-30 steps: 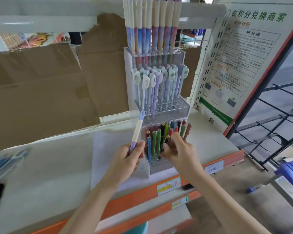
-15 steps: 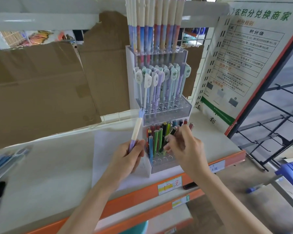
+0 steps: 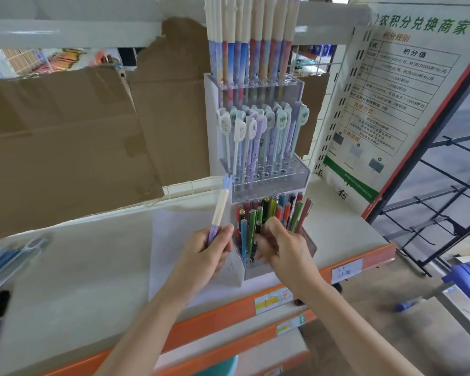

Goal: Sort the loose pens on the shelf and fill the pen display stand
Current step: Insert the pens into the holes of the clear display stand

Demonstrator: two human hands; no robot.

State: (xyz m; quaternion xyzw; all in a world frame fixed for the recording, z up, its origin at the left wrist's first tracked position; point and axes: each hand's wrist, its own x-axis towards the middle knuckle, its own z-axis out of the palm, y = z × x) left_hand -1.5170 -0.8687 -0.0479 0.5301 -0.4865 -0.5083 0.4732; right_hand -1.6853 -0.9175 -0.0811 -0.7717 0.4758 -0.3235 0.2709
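Top-tier pens: caps cut off by the upper edge.
Right hand: fingertips hidden among bottom-tier pens.
Items left of the display stand: blurred.

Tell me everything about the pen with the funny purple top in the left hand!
The pen has a lilac barrel, a cream middle section and a small purple sprout-like topper at its upper end. It looks like plastic. It stands nearly upright, leaning slightly right, just left of the clear display stand. The left hand grips its lower end, so its tip is hidden. Nothing else touches it.
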